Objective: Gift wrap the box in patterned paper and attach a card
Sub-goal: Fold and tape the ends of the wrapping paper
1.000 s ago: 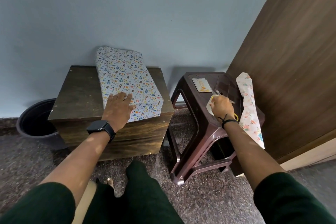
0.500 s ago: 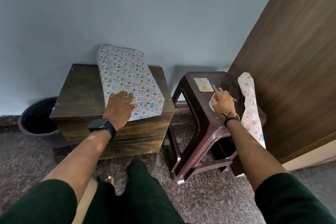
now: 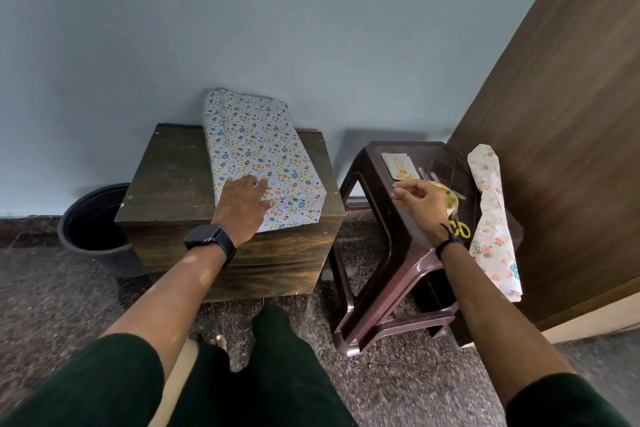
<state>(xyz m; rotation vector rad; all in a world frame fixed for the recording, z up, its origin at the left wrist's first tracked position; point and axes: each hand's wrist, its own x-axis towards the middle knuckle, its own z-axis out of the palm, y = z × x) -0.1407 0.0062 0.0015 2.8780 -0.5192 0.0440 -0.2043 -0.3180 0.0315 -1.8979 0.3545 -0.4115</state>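
while the wrapped box lies lengthwise on the dark wooden cabinet, its far end against the blue wall at 12 o'clock, its patterned paper covers every visible face. the left hand, wearing a black smartwatch, presses flat with straight fingers on the box's near left corner. at 3 o'clock from the box stands a brown plastic stool. on its top lie the card toward the far edge, a tape roll, yellow-handled scissors and a roll of floral paper along the right edge. the right hand hovers over the stool with fingers curled, thumb and forefinger pinched together; what they pinch is too small to tell. a black bucket sits on the floor at 9 o'clock from the cabinet.
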